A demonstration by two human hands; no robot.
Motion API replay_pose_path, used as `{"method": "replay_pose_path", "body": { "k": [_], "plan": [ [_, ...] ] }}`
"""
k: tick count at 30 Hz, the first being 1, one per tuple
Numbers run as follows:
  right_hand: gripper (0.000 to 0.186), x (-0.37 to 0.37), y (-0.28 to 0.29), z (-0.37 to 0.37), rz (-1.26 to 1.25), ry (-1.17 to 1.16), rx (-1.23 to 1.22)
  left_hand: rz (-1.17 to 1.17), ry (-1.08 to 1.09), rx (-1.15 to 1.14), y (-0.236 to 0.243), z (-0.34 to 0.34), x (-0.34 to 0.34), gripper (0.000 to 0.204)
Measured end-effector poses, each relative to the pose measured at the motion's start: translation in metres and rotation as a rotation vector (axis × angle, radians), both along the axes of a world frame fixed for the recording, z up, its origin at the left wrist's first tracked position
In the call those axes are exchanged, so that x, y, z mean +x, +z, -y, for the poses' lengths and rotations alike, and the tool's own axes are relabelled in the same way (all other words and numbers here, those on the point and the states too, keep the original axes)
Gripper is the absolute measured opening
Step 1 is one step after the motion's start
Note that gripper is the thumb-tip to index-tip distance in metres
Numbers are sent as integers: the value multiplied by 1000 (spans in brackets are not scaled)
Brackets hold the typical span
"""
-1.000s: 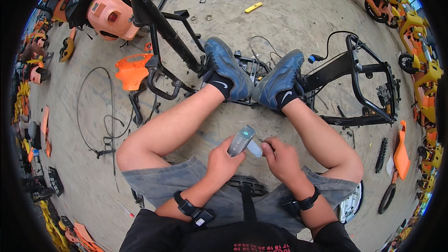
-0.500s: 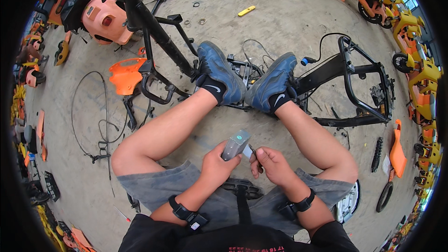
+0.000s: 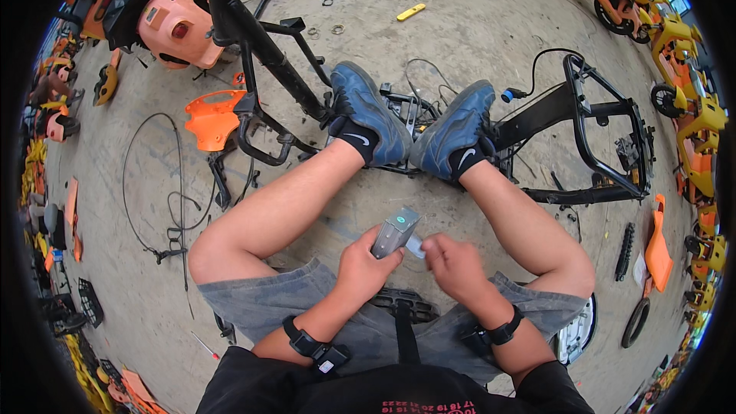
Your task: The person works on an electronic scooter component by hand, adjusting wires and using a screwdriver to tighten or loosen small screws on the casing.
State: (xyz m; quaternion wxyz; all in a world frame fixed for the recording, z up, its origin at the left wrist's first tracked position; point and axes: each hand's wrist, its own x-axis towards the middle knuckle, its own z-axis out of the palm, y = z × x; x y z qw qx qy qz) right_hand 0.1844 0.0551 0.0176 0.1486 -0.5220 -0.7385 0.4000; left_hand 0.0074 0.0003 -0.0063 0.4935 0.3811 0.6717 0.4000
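My left hand [image 3: 362,264] is closed round a grey box-shaped part [image 3: 392,236] with a round green sticker on its top end. My right hand [image 3: 458,267] is beside it, fingers pinched and slightly blurred. Between the box and those fingers shows a small pale flat piece [image 3: 415,246], its right end at my right fingertips. Whether it is attached to the box I cannot tell. Both hands are in the air between my bent legs, above a black ridged part [image 3: 410,305].
Black tubular frames [image 3: 571,115] lie beyond my right foot and rise [image 3: 268,54] at the left. An orange panel [image 3: 212,123], a looped cable [image 3: 126,176], a screwdriver [image 3: 205,347], a yellow-handled tool [image 3: 412,12] and a black spring [image 3: 625,253] lie on the concrete. Yellow scooters [image 3: 694,130] line the right.
My right hand has turned, its back now more in view, with its fingers still by the pale piece. The grey box has shifted slightly right in the picture, along with the whole scene.
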Motion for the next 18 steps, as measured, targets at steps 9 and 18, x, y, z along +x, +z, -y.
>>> {"method": "replay_pose_path", "body": {
  "k": [9, 18],
  "plan": [
    [25, 2, 3, -5, 153, -25, 122, 602, 92, -177, -4, -3, -2, 31],
    [29, 10, 3, -18, 98, -121, 87, 734, 153, -162, -8, -6, -8, 35]
  ]
}}
